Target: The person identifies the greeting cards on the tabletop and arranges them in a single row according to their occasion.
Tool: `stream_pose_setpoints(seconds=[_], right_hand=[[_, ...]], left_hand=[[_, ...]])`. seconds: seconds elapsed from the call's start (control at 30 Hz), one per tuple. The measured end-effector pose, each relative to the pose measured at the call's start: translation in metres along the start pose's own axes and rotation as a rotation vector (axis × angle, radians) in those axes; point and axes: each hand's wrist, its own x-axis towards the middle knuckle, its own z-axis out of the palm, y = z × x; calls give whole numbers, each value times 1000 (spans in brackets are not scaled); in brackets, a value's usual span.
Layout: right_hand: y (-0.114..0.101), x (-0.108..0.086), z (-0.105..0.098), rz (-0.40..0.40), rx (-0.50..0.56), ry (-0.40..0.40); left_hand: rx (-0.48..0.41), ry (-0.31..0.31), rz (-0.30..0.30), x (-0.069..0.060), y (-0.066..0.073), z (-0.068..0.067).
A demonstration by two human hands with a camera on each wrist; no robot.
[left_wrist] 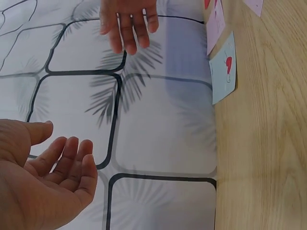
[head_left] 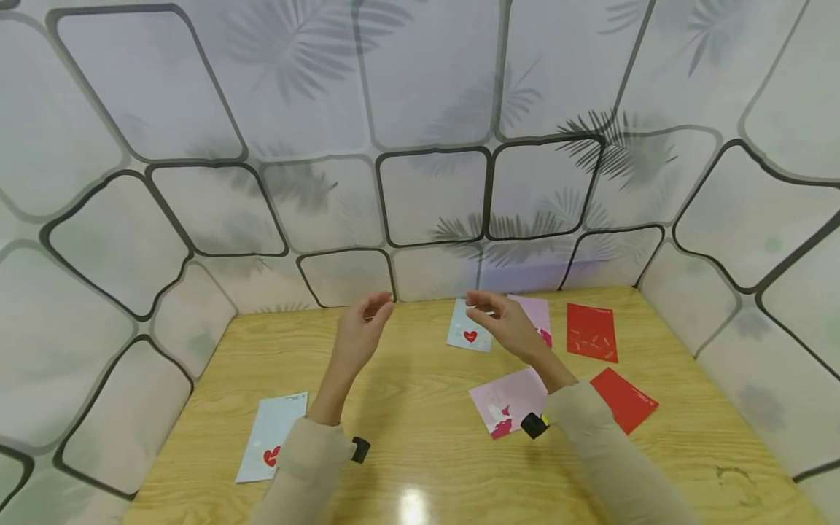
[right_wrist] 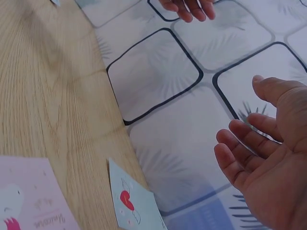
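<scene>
Light-blue card (head_left: 469, 337) bearing a red heart with thinly outlined wings, lying near the far edge of a wooden table (head_left: 426, 408) and partly hidden in the head view by the right hand (head_left: 504, 327). This hand and the left hand (head_left: 359, 332) are both raised above the tabletop, well apart, each released, with fingers loosely bent and palms turned inward. Beige sleeves (head_left: 308, 456) cover the forearms; a small black device (head_left: 360, 450) shows at the left wrist and another black device (head_left: 534, 425) at the right.

Just beside the light-blue card, a pink card (head_left: 537, 312) is partly covered by the right hand. Nearer the person, a second pink card (head_left: 500, 401) lies askew, its face printed with a white unicorn and magenta mane; the right forearm overlaps its corner. Farther right are an upper red card (head_left: 590, 332) with faint pale marks and a lower red card (head_left: 625, 401), plainer and rotated. At far left, a second light-blue card (head_left: 271, 434) carries a red heart near its lower end, partly behind the left sleeve. Beyond the table rises a pale backdrop (head_left: 433, 197) patterned with rounded outlines and grey fronds.
</scene>
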Motion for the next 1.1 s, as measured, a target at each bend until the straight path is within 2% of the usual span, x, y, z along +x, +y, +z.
stream_pose_setpoints(seconds=[0.27, 0.6, 0.93, 1.1], right_hand=[[12, 3, -13, 20, -14, 23], [29, 5, -24, 27, -61, 48], [44, 6, -29, 63, -88, 61], [54, 10, -32, 88, -128, 62]], left_hand=[[11, 1, -16, 8, -6, 16], [16, -4, -67, 20, -18, 29], [30, 16, -105, 35, -36, 41], [52, 2, -135, 40, -48, 49]])
